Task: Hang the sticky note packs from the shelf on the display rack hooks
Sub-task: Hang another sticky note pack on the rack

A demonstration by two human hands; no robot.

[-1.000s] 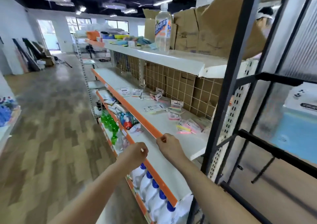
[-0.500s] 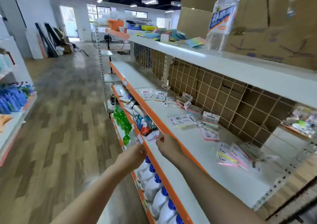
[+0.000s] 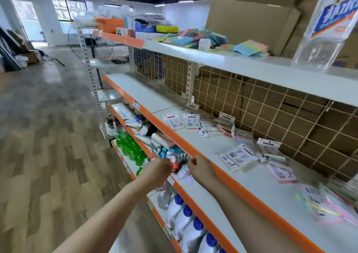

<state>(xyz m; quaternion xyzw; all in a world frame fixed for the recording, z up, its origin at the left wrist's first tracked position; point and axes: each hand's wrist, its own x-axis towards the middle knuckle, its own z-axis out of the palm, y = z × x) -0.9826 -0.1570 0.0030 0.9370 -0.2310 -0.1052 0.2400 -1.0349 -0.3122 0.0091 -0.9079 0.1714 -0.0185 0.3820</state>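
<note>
Several sticky note packs lie scattered on the white middle shelf (image 3: 147, 95): two flat ones (image 3: 181, 121) at its middle, a pile (image 3: 239, 156) further right, more (image 3: 325, 198) at the far right. My left hand (image 3: 160, 172) and my right hand (image 3: 201, 168) hover side by side at the shelf's orange front edge (image 3: 193, 152), fingers curled, nothing in them. The display rack is out of view.
A wire grid back panel (image 3: 271, 117) backs the shelf. The top shelf carries coloured note pads (image 3: 249, 48), a clear bottle (image 3: 327, 26) and cardboard boxes (image 3: 249, 22). Lower shelves hold green bottles (image 3: 129, 148) and blue-capped white bottles (image 3: 186, 219). Wood-pattern floor (image 3: 48, 136) lies left.
The view has swung left, away from the black rack frame, and closer along the shelf. Both hands stayed together at the orange shelf edge.
</note>
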